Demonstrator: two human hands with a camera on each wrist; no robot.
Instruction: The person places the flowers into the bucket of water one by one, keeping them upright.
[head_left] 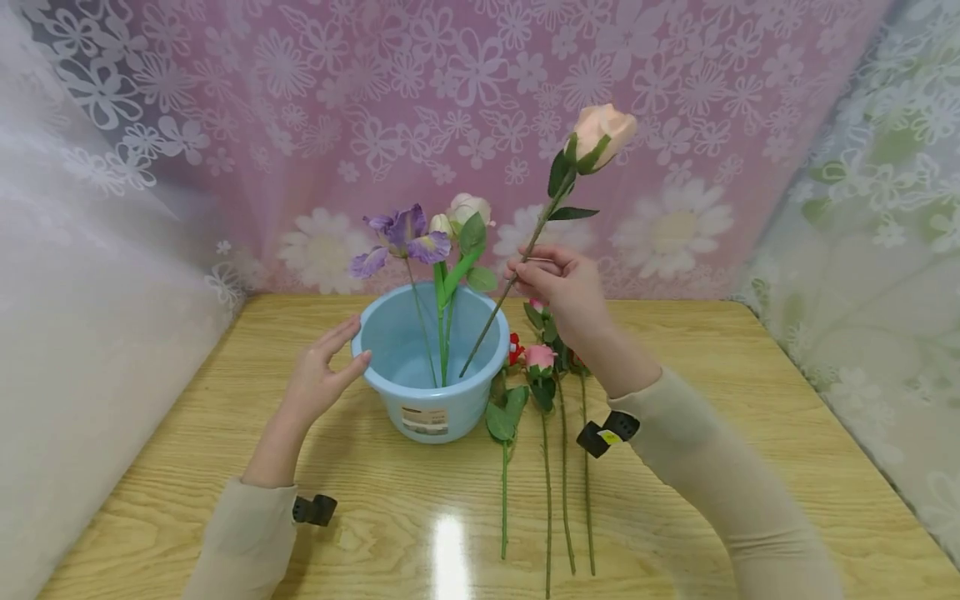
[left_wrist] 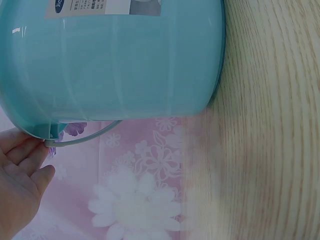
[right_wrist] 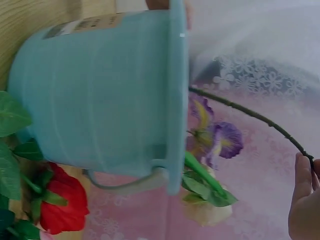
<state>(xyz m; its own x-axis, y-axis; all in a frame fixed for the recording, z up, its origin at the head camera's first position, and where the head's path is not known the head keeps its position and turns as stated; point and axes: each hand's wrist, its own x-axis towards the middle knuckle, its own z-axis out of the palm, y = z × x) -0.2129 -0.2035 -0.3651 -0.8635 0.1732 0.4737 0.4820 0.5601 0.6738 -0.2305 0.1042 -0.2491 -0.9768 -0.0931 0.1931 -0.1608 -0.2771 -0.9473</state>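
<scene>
A pale blue bucket (head_left: 468, 408) stands upright on the table, holding a purple iris (head_left: 408, 233), a white rose (head_left: 471, 208) and a pale bud (head_left: 441, 224) on a green stem. My right hand (head_left: 566, 292) pinches the stem of a peach rose (head_left: 606, 137) between thumb and fingers. The stem slants down, its lower end inside the bucket mouth; whether it touches the bottom I cannot tell. At the bucket's left rim, my left hand (head_left: 322, 375) rests its extended fingers, thumb apart. In the left wrist view those fingers (left_wrist: 27, 150) touch the rim beside the handle (left_wrist: 92, 136).
Several flowers lie right of the bucket on the wooden table (head_left: 390, 517), among them a pink rose (head_left: 539, 357) and a red rose (right_wrist: 64, 200). Their stems point toward the front edge. A pink floral curtain (head_left: 420, 100) hangs behind, with pale curtains on both sides.
</scene>
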